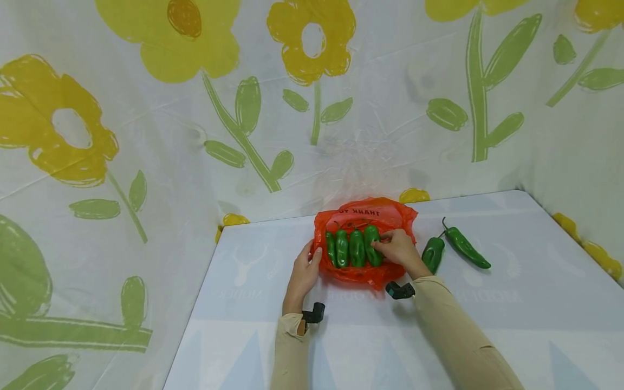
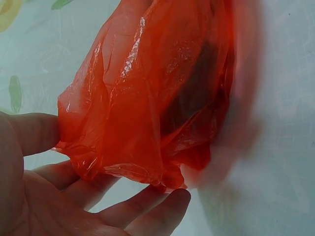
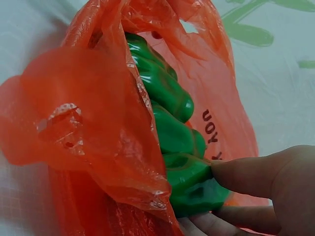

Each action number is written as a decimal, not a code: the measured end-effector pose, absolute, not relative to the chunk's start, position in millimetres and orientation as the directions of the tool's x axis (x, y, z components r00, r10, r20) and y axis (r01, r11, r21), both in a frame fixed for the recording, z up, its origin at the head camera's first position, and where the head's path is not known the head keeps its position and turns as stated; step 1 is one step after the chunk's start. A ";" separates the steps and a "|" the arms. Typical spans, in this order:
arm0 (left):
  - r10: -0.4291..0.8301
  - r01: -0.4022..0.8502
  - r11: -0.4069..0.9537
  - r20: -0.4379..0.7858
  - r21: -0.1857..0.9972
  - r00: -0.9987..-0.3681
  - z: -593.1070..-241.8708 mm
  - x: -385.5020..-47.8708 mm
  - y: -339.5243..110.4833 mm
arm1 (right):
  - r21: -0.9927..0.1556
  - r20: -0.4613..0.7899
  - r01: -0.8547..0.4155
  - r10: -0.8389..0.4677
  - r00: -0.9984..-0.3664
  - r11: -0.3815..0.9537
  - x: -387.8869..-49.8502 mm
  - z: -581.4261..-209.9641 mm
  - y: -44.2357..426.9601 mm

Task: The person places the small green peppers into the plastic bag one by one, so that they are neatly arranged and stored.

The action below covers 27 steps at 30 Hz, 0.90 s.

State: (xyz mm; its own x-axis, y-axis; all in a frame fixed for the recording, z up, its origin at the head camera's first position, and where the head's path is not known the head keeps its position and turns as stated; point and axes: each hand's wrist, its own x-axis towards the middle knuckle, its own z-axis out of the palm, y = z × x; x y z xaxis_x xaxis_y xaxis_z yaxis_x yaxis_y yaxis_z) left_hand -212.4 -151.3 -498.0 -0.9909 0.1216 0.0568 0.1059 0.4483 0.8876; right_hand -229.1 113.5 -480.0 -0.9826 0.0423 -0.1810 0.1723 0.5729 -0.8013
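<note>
We are pinching the rightmost pepper (image 1: 372, 236) inside the red bag (image 1: 352, 275) with our right hand (image 1: 401, 251) and holding the bag's edge with our left hand (image 1: 303, 275), probably risking slack plastic folding inward if that light grip is slipping

White sheet (image 1: 385, 59) hung behind tabletop (image 1: 351, 346) and along both sides; printed yellow flowers (image 1: 337, 24), green stems (image 1: 478, 86), leaves. Tabletop pale: faint antlered head (image 1: 241, 272) at left, lettering (image 1: 254, 294) beside it, light-blue triangles (image 1: 249, 368) nearer.

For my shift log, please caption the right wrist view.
Right hand gripping a green pepper beside others in an open red plastic bag.
</note>
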 end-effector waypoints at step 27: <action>0.119 0.116 0.452 0.069 0.884 -0.990 -500.0 -210.8 -150.0 | -0.791 -0.196 0.187 0.049 -0.979 0.583 -228.8 -488.0 113.3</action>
State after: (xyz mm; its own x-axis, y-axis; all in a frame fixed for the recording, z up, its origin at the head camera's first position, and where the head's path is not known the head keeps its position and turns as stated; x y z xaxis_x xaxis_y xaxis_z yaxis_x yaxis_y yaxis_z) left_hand -210.8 -150.0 -500.0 -0.9905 0.1193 0.0692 0.1162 0.4523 0.8843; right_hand -228.8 113.3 -488.0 -0.9794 0.0488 -0.1958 0.1871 0.5831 -0.7905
